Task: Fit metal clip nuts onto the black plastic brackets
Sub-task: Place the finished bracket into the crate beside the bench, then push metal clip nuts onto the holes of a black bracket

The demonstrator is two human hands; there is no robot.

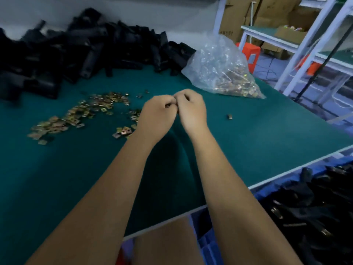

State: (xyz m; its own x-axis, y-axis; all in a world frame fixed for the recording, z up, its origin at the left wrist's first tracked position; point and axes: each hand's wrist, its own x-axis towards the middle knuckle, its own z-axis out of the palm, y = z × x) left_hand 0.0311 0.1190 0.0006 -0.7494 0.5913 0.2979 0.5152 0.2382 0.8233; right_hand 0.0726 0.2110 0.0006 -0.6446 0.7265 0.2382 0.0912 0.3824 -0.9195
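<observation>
A small dark piece, apparently a clip nut (168, 106), is pinched in the curled fingers of the left hand (159, 111); the right hand (191, 109), fingers also curled, touches it fingertip to fingertip above the tabletop (248, 140); what it holds cannot be told. No bracket shows between them; the black brackets (76, 52) lie heaped at the far edge, loose clip nuts (86, 111) just left of the hands, so the operator should probably square the nut's open side first, then push it fully home.

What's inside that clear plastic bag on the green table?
The clear plastic bag holds a heap of small brass-coloured metal clip nuts, gathered toward its lower right. The crinkled film and glare hide the contents higher up.
</observation>
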